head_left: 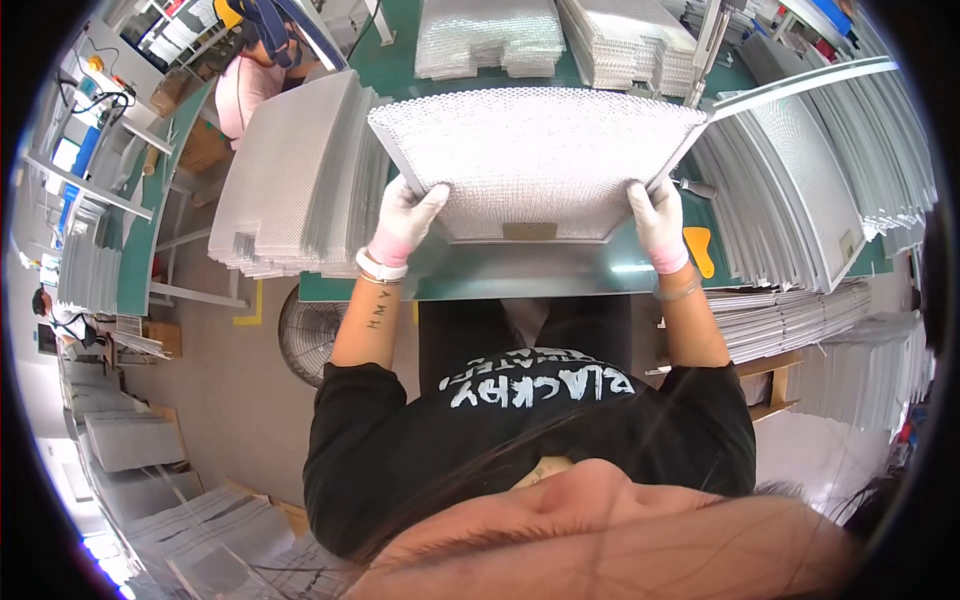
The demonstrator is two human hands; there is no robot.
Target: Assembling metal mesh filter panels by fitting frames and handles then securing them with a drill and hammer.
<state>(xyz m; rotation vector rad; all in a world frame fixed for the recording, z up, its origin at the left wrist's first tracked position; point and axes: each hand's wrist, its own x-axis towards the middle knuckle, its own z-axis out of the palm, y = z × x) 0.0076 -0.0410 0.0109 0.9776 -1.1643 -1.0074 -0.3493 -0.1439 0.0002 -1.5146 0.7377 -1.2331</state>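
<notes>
Between my hands is a framed metal mesh filter panel (530,150), silvery, with thin side rails and a small tan label on its near edge. My left hand (406,215), in a white glove with a pink cuff, grips the panel's left rail, thumb on top. The right hand (657,215), gloved alike, closes on the right rail near the front corner, its thumb on the mesh. The panel is held over the green worktable (500,275), its far edge appearing raised. Fingers under the panel are hidden.
Mesh sheets are stacked at the left (285,180); two more stacks (490,40) stand at the back. Framed panels (790,180) lean in a row at the right. An orange scraper (698,250) lies beside my right wrist. Behind the left stack, a person in pink (250,90) bends over.
</notes>
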